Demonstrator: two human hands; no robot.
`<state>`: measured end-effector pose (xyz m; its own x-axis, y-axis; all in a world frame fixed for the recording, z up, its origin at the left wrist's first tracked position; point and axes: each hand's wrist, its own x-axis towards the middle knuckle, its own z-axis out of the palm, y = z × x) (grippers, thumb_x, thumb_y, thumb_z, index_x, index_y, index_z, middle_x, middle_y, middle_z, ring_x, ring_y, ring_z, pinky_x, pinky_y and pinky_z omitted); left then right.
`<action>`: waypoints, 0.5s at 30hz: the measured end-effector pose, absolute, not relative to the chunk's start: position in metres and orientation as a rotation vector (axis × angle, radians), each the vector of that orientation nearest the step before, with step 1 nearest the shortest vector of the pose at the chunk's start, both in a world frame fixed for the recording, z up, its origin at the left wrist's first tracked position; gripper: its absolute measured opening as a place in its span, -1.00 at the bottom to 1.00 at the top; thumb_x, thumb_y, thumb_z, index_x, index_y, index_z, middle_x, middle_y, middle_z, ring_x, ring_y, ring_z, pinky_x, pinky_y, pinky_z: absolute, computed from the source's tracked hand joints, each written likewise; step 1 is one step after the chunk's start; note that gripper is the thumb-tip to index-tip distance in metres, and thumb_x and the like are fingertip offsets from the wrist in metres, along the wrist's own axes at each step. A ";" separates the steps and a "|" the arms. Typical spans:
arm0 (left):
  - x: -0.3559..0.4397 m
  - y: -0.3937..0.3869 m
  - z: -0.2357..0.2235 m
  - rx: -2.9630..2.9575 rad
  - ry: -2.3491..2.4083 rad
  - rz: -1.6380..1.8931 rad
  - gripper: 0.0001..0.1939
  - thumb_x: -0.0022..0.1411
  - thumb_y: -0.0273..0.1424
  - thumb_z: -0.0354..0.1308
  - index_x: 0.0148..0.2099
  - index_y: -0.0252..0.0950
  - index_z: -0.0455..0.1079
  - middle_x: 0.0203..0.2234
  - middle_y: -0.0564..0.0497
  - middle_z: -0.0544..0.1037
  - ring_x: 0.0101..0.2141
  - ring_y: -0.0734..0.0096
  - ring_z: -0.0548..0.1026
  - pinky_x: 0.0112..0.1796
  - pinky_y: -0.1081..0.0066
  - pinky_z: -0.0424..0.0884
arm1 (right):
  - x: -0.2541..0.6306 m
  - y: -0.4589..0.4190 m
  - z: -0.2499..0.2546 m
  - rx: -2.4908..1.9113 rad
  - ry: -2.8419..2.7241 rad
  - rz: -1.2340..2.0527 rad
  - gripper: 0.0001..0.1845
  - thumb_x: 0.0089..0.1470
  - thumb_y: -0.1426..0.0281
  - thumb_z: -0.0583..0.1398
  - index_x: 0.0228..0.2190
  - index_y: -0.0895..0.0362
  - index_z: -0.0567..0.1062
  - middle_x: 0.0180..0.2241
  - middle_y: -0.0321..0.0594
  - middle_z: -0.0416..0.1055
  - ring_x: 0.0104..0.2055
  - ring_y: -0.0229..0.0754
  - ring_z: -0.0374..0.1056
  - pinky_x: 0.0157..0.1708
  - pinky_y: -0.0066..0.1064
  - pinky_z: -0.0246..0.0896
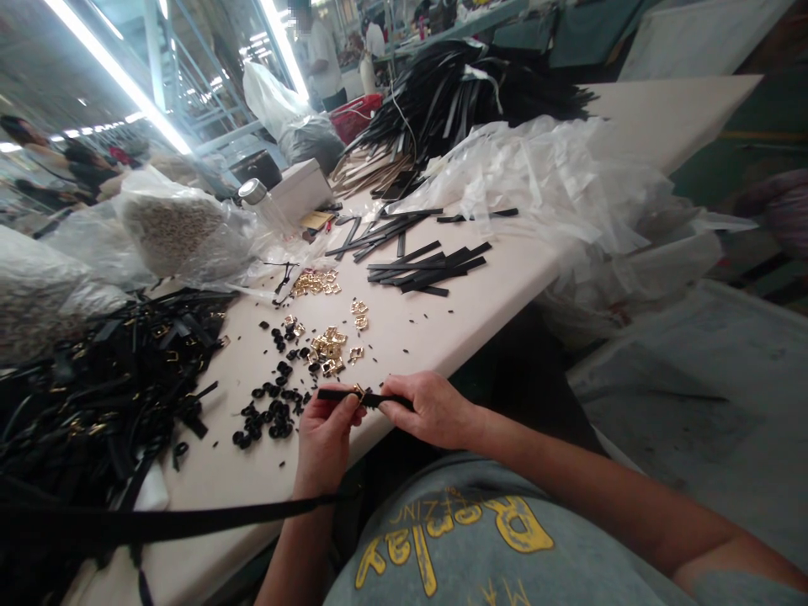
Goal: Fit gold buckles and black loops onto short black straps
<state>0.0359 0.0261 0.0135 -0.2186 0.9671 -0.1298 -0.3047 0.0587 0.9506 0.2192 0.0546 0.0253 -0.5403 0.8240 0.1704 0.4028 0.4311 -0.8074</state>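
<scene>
Pinching a black strap (374, 401) near the table's close edge, the left hand (323, 433) has its thumb in front and its fingers curled behind, closed on the strap right by a gold buckle (358, 390). That buckle sits around the strap, between its left end and the right hand (435, 410). The right hand's fingers are closed too, gripping the same strap at its other end, which points roughly to 3 o'clock; the left end sticks out past the left fingers towards 9 o'clock.

Taking the strap as the clock's centre, a cluster of loose gold buckles (329, 347) lies near, at 11 o'clock on the table (404, 332), and a second cluster of buckles (316, 283) lies beyond it. Small black loops (278, 412) are scattered at 9 o'clock, and farther that way spreads a big heap of dark straps (119, 412), some with gold buckles on them. Flat black strips (435, 268) lie criss-crossed at 1 o'clock, with crumpled clear plastic (536, 172) and a thick bundle of long black strips (435, 97) beyond. A capped bottle (256, 195) stands at 11 o'clock, well apart from the hands, next to a filled plastic bag (177, 220).
</scene>
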 end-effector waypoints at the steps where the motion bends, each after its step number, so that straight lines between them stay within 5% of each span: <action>1: 0.037 0.026 0.013 0.766 1.200 1.419 -0.71 -0.14 -0.32 0.50 -0.39 -0.32 0.50 -0.53 0.06 0.54 -0.56 0.57 0.42 -0.52 0.58 0.36 | 0.218 0.054 0.024 -1.030 -2.124 0.984 -0.86 0.15 0.43 0.18 -0.45 0.15 0.46 -0.50 -0.30 0.40 -0.47 -0.29 0.23 -0.44 -0.48 0.01; 9: 0.043 0.021 0.005 0.790 1.223 1.436 -0.72 -0.09 -0.29 0.48 -0.34 -0.32 0.56 -0.48 0.02 0.58 -0.52 0.55 0.45 -0.48 0.56 0.38 | 0.215 0.055 0.019 -1.008 -2.110 0.985 -0.85 0.18 0.43 0.16 -0.43 0.15 0.47 -0.48 -0.28 0.43 -0.45 -0.28 0.27 -0.42 -0.48 0.06; 15: 0.042 0.022 -0.002 0.938 1.266 1.369 -0.75 0.00 -0.30 0.44 -0.27 -0.29 0.58 -0.30 -0.04 0.63 -0.27 0.34 0.55 -0.20 0.39 0.47 | 0.213 0.055 0.017 -0.953 -1.995 1.099 -0.91 0.16 0.48 0.18 -0.35 0.15 0.51 -0.44 -0.29 0.49 -0.41 -0.26 0.35 -0.37 -0.48 0.13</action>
<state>0.0416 0.0215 -0.0021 -0.1924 0.9774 -0.0874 -0.1632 0.0559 0.9850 0.2128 0.0550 0.0169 -0.5168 0.8331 0.1974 0.2782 0.3814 -0.8816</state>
